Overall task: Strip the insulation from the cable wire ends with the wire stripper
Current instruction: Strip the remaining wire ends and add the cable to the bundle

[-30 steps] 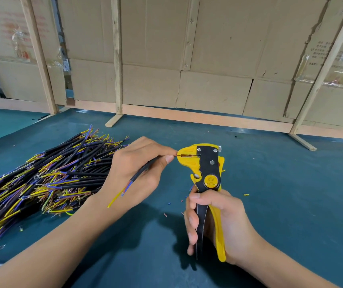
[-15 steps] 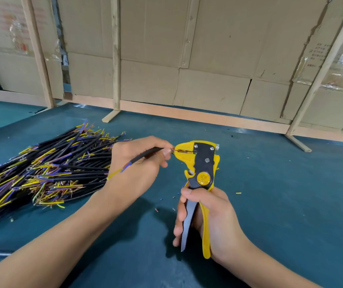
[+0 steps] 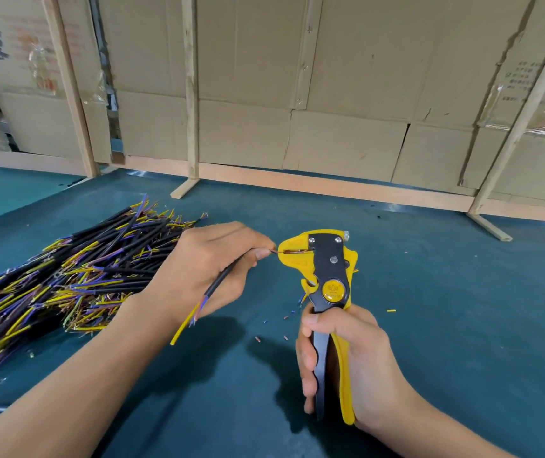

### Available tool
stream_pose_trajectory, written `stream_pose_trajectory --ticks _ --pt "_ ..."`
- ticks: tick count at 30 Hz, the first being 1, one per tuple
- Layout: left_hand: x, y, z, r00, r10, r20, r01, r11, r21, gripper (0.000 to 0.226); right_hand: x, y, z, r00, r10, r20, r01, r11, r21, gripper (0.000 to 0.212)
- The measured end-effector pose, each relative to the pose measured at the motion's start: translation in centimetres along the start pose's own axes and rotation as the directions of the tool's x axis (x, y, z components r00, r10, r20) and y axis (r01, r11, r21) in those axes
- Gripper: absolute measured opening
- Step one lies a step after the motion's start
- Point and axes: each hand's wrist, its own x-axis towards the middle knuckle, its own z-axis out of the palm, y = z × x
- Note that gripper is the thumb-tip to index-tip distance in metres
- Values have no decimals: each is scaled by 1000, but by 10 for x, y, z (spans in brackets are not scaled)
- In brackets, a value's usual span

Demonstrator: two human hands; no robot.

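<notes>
**Hands feeding one wire into the stripper**

Head view: left hand pinches a black-sheathed cable, wire tip inside the yellow-and-black wire stripper gripped by right hand. Stripping looks mid-cycle; a heap of similar cables lies on the green table.

Ahead of you runs a wall of flattened cardboard sheets, tan and creased, with printed characters on the sheet at its far left and taped plastic glinting at its far right. Pale wooden posts stand against that cardboard, one upright in the middle, others leaning at either side, their feet resting on the worktop. A wooden rail lines the foot of the cardboard. Below it you have the dark teal mat covering the worktop, evenly lit, with soft shadows.
</notes>
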Motion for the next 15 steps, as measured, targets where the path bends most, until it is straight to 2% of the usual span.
stream_pose_trajectory --ticks 4,5,6,7,8,9,10,11,13,15 --pt "3 6 -4 995 62 77 -65 997 34 13 2 1 -1 1000 -4 16 4 999 -51 38" --pt "2 1 -8 998 12 67 -15 999 41 14 1 2 -3 1000 -8 9 8 1000 -25 37" --pt "0 -12 -15 992 -126 6 125 991 48 17 -1 2 -7 1000 -16 -5 16 1000 17 35" --pt "-3 -28 -28 941 -322 -100 328 943 54 22 -3 2 -10 999 -24 -27 25 998 65 32" --pt "-7 -42 -43 834 -516 -198 523 852 -17 31 -5 2 -13 998 -25 -51 30 994 101 28" --pt "-12 -54 -55 718 -647 -255 635 760 -138 38 -6 1 -16 997 -30 -68 38 992 124 25" --pt "-8 -55 -59 671 -677 -302 648 734 -203 40 -4 0 -16 996 -41 -81 51 990 131 21" --pt "-3 -45 -57 709 -637 -304 611 769 -188 31 -3 0 -13 994 -45 -95 57 990 127 18" --pt "2 -20 -46 837 -479 -265 480 875 -66 15 -1 3 -5 995 -52 -88 62 992 108 17" --pt "8 -7 -33 887 -397 -234 391 917 -75 16 0 3 -5 996 -73 -56 80 989 125 22"
